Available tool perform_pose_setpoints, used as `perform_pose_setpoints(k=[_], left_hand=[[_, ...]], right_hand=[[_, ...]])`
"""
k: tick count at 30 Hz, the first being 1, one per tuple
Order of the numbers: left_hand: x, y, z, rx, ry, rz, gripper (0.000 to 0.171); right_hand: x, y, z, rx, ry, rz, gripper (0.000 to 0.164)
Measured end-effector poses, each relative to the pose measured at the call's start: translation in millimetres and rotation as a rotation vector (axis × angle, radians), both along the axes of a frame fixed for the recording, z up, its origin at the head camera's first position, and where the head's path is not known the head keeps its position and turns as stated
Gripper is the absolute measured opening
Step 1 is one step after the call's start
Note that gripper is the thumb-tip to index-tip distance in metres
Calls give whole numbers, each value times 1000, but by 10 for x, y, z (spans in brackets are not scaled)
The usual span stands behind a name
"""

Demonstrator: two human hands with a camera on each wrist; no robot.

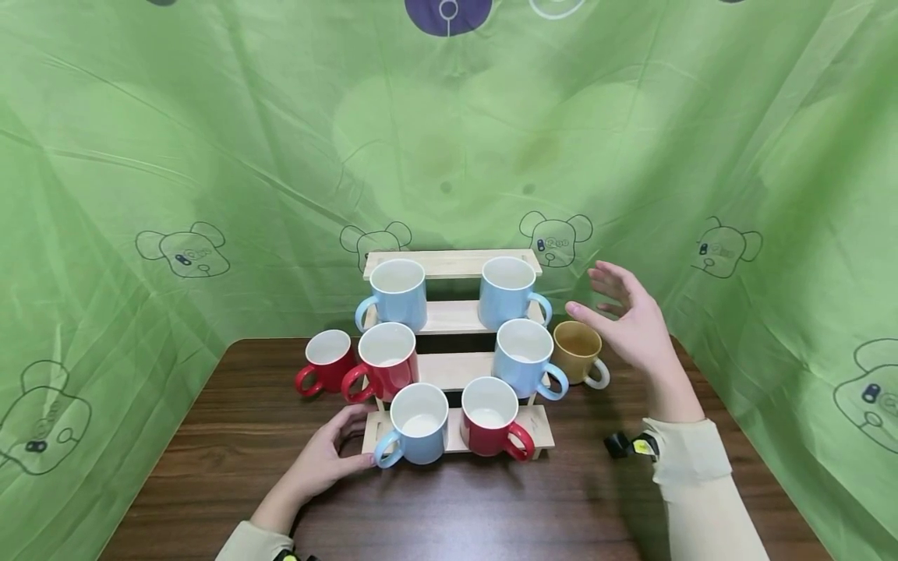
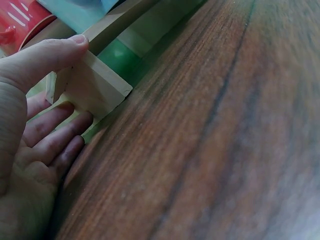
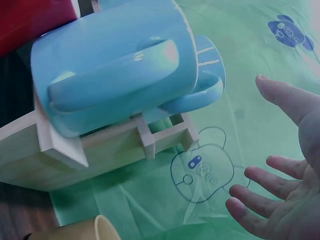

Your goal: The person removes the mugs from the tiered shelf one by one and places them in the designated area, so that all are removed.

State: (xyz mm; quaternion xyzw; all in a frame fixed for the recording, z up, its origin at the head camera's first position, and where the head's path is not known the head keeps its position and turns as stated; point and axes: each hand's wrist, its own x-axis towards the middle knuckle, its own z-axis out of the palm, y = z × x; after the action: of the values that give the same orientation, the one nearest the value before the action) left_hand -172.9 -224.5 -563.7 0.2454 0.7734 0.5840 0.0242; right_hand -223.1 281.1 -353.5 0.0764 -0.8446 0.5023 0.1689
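Observation:
A stepped wooden rack (image 1: 449, 369) stands mid-table with blue and red mugs on its tiers. My left hand (image 1: 328, 458) holds the left end of its lowest step, the thumb at the board's corner and the fingers along the side panel (image 2: 92, 90). A blue mug (image 1: 421, 428) and a red mug (image 1: 486, 425) sit on that step. My right hand (image 1: 631, 323) hovers with spread fingers, holding nothing, above and right of a yellow mug (image 1: 575, 354) beside the rack. In the right wrist view, the hand (image 3: 285, 190) is apart from the nearest blue mug (image 3: 120, 70).
Left of the rack, a red mug (image 1: 330, 362) stands on the dark wooden table (image 1: 210, 436). Higher tiers bear another red mug (image 1: 389, 362) and several blue mugs, including one (image 1: 505, 296) at upper right. A green cloth (image 1: 281, 156) hangs behind and at both sides.

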Motion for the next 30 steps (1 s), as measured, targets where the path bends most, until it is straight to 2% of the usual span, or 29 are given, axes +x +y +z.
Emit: perform_pose_setpoints(k=[14,25,30], left_hand=[[-2,-7,-17,-1,-5,2,69],[2,-2,-20,-4,-17,10,68],[-5,-5,-16,-7,-14,8,68]], right_hand=[[-95,-271,200,8,-23,74,94],[-222,-473,256,83,71,130,91],[-253,-519,294,125,79,145,93]])
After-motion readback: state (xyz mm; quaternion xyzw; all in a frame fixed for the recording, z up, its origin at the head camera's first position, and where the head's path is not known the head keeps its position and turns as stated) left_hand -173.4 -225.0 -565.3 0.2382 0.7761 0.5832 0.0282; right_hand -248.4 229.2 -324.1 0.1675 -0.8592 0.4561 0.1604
